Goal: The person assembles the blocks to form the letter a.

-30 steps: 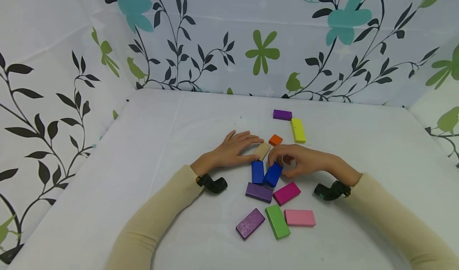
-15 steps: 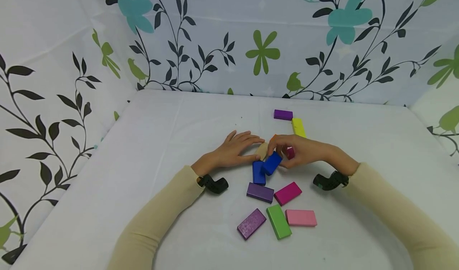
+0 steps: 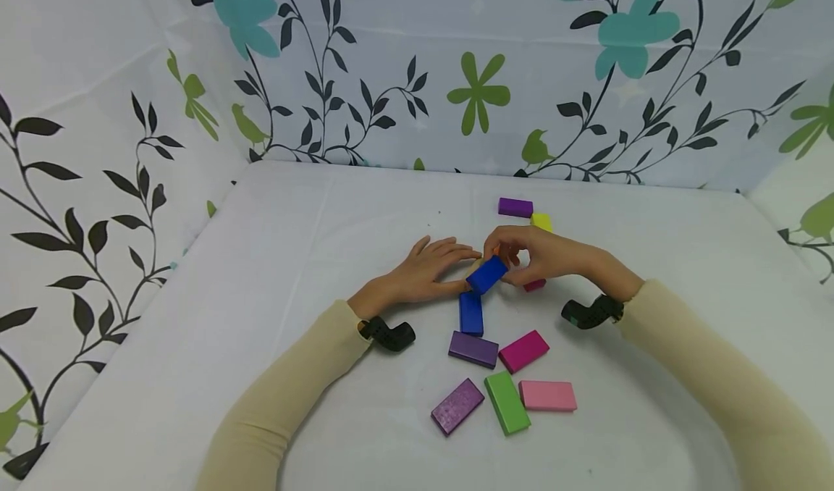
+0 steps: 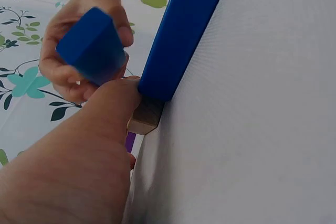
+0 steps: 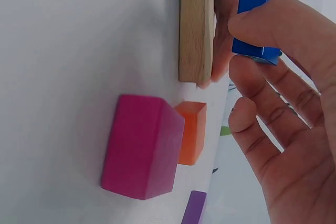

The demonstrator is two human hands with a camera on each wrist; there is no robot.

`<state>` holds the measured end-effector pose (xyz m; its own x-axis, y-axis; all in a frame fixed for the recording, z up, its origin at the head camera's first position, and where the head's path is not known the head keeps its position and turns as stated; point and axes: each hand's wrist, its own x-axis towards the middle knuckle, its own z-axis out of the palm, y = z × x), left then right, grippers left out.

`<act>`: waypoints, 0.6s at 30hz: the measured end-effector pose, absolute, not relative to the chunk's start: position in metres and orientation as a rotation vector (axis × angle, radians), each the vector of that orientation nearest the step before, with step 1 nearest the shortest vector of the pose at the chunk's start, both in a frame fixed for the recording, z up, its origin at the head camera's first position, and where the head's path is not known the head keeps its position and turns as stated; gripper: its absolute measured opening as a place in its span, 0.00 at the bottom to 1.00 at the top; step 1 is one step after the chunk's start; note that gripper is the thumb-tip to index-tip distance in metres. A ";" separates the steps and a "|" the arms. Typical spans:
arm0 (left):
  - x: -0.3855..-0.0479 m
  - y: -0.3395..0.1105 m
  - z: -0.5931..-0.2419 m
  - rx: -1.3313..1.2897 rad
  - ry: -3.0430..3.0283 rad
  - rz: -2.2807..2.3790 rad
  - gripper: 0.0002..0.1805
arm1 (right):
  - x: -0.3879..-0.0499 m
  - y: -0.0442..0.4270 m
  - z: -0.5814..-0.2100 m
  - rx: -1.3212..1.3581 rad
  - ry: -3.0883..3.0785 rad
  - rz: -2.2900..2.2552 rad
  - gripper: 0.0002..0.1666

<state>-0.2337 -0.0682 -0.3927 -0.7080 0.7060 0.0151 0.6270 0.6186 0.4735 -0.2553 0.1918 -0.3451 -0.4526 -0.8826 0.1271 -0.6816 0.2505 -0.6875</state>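
Left hand: [image 3: 426,270] flat on the worktop [image 3: 365,426], fingers stretched out beside the wood block [image 5: 195,32], thumb close to its near end; grips nothing. Hasn't shifted over the last second; seems to be steadying.
Glitter block: [image 3: 457,407] lies nearest the person, apart from the pair of hands.
Lower blue block: [image 3: 471,313] in line with the wood block, its near end by the purple block [image 3: 473,350].
Held blue block: [image 3: 487,275] tilted, raised off the worktop over the wood block. A second ago it sat beside the lower blue block; now it is lifted and turned more crosswise. Reads as a block in transit, not yet set down.
Right hand: [image 3: 541,250] has moved farther out with it; thumb and fingers pinch its right end, rest of the block sticking out leftward toward the left thumb.
Magenta block: [image 5: 142,145] below the right hand, near the orange block [image 5: 193,132].
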 end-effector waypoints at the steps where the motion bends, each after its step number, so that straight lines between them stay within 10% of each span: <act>1: -0.234 -0.068 -0.393 1.110 2.666 0.685 0.31 | -0.257 0.191 -0.345 -1.441 2.245 -1.011 0.21; 18: -0.235 -0.068 -0.394 1.093 2.671 0.659 0.33 | -0.285 0.195 -0.332 -1.281 2.404 -0.934 0.23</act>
